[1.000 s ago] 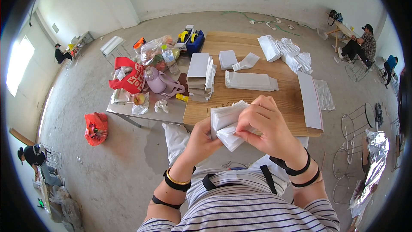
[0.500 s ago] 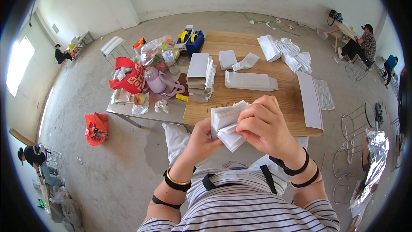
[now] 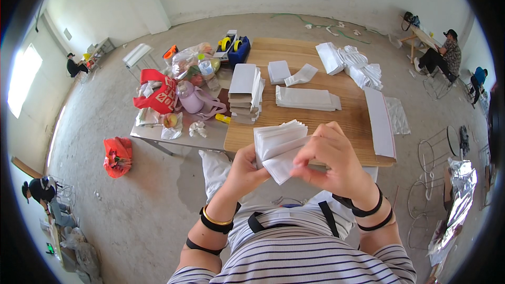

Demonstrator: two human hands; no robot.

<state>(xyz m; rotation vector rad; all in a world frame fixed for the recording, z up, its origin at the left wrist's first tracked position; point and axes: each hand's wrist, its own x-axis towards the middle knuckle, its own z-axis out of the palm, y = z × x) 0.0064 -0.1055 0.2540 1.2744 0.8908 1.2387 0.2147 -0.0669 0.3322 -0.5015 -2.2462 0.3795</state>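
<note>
A bundle of folded white paper bags (image 3: 278, 144) is held up in front of my chest, above the near edge of the wooden table (image 3: 300, 121). My left hand (image 3: 246, 171) grips the bundle from below and behind. My right hand (image 3: 329, 160) pinches the front sheet at its lower right edge. On the table lie a tall stack of white bags (image 3: 246, 92), a flat stack (image 3: 307, 98), a small pile (image 3: 279, 71), and a long white strip (image 3: 380, 121) along the right edge.
A grey side table (image 3: 181, 134) at the left carries a red bag (image 3: 158, 94), a pink bottle, fruit and plastic bags. A red bag (image 3: 117, 155) lies on the concrete floor. Seated people are at the far right (image 3: 442, 55) and far left (image 3: 76, 66). Wire frames (image 3: 439, 147) stand at right.
My right hand has shifted slightly lower along the front sheet of the bundle. The left hand keeps its grip; the table's stacks are unchanged.
</note>
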